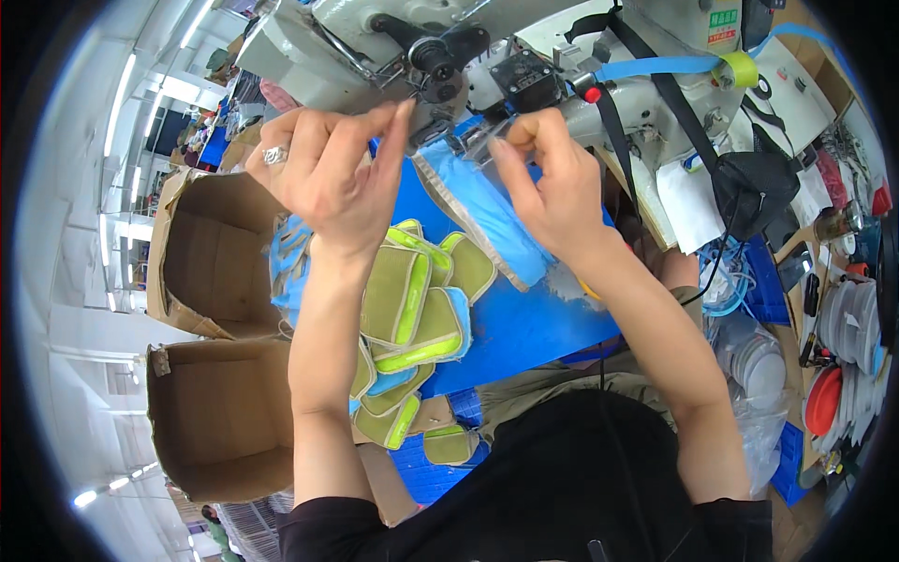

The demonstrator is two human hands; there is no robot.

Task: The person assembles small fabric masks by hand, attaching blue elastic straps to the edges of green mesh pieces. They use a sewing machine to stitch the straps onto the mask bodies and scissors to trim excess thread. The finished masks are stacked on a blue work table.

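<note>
At the sewing machine's head (435,66), my left hand (342,173) is raised with thumb and forefinger pinched together; anything between them is too small to make out. A ring sits on one of its fingers. My right hand (552,183) is curled in a pinch on the other side of the needle area, beside a clear strip; what its fingertips hold is unclear. Between the hands, a light blue fabric piece (501,220) with a beige bound edge hangs from under the machine's foot. Below lie several olive pouches (398,281) with neon yellow strips, overlapping in a heap.
Two open cardboard boxes (220,412) stand at the left. The blue work surface (524,328) lies under the heap. A blue tape (655,66) runs to a yellow-green roll (738,70) at upper right. A black pouch (757,192) hangs at the right, above plastic-wrapped discs (754,365).
</note>
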